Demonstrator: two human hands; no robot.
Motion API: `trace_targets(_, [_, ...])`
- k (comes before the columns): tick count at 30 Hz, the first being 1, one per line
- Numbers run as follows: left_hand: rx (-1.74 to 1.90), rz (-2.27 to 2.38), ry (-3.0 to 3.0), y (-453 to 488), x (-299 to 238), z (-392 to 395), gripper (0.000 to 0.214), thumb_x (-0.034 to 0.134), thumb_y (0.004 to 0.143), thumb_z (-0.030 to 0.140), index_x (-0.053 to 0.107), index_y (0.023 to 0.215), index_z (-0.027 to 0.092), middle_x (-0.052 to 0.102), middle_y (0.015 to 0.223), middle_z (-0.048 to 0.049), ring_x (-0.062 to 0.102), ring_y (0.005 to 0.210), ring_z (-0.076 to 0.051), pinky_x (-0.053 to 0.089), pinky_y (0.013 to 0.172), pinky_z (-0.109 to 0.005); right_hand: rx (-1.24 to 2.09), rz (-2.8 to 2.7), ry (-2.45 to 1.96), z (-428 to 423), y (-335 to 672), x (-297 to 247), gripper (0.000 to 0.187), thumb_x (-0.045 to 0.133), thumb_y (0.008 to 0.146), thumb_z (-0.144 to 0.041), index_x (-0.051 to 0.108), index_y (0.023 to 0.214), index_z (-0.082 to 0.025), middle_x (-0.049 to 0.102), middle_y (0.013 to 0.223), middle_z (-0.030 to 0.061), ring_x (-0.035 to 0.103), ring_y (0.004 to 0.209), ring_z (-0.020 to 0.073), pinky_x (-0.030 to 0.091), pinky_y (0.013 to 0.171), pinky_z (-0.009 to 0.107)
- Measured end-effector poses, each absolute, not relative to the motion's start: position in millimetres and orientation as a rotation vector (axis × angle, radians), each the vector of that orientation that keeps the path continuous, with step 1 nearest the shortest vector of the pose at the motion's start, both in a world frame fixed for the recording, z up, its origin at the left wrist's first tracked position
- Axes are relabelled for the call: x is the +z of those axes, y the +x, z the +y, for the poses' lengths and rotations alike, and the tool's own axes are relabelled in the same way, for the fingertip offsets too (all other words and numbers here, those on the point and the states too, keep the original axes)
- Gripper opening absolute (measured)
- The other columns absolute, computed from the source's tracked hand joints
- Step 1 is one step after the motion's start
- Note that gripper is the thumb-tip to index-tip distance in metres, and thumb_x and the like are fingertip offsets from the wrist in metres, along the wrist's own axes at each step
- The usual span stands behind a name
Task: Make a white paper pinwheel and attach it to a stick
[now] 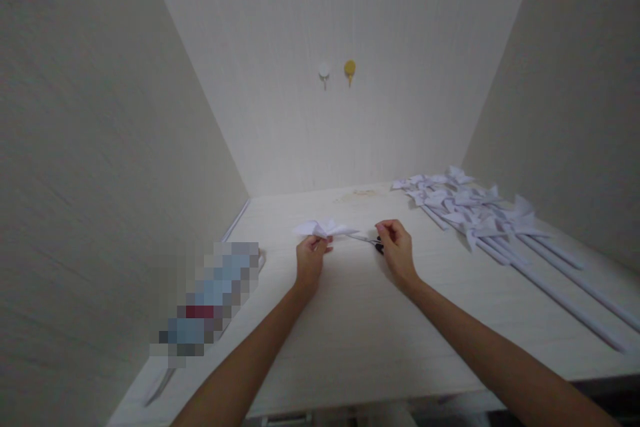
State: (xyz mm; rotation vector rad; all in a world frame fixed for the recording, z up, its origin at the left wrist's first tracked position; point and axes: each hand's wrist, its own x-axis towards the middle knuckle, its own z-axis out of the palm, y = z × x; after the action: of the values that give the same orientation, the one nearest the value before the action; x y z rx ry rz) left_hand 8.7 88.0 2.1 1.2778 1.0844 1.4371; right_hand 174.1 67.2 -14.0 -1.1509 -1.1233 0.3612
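A white folded paper pinwheel is in my left hand, whose thumb and fingers pinch it from below near its middle. To the right, my right hand is closed with thumb and fingertips together; anything between them is too small to make out. A pair of scissors with black handles lies on the table between the two hands, its handle end partly hidden by my right hand.
Several white paper pinwheels on rolled paper sticks lie along the right side of the white table. A blurred-out package lies at the left. White and yellow hooks are on the back wall.
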Motion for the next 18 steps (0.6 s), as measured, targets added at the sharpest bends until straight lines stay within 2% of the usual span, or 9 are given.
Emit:
trace_targets(6, [1.370,0.980,1.270,10.2,2.9,84.8,0.012,0.054,0.063,0.021,0.061,0.064,0.012,0.061,0.065,-0.0034,0.056,0.064,-0.013,0.047,0.055,-0.023,0.429,-1.132,-1.147,65.1,171.0,-12.2,0.015,0.045,0.073,-0.030,0.050,0.069,-0.016,0.042,0.057,-0.0033,0.039,0.053,0.0109,0.031,0.049,0.023])
trace_targets(13, [1.233,0.817,1.093,12.4,0.7,84.0,0.017,0.058,0.061,0.027,0.058,0.070,0.013,0.058,0.067,-0.0026,0.055,0.064,-0.013,0.046,0.052,-0.023,0.517,-1.151,-1.157,65.3,169.1,-11.3,0.016,0.046,0.071,-0.032,0.050,0.066,-0.017,0.040,0.051,-0.0046,0.037,0.049,0.0108,0.029,0.046,0.022])
trace_targets(18, [1.241,0.901,1.148,11.5,1.0,84.2,0.016,0.063,0.055,0.024,0.059,0.067,0.014,0.061,0.070,-0.0039,0.056,0.066,-0.015,0.045,0.056,-0.024,0.519,-1.149,-1.170,65.4,168.9,-11.6,0.016,0.047,0.070,-0.032,0.051,0.064,-0.017,0.040,0.050,-0.0045,0.037,0.048,0.0110,0.029,0.046,0.022])
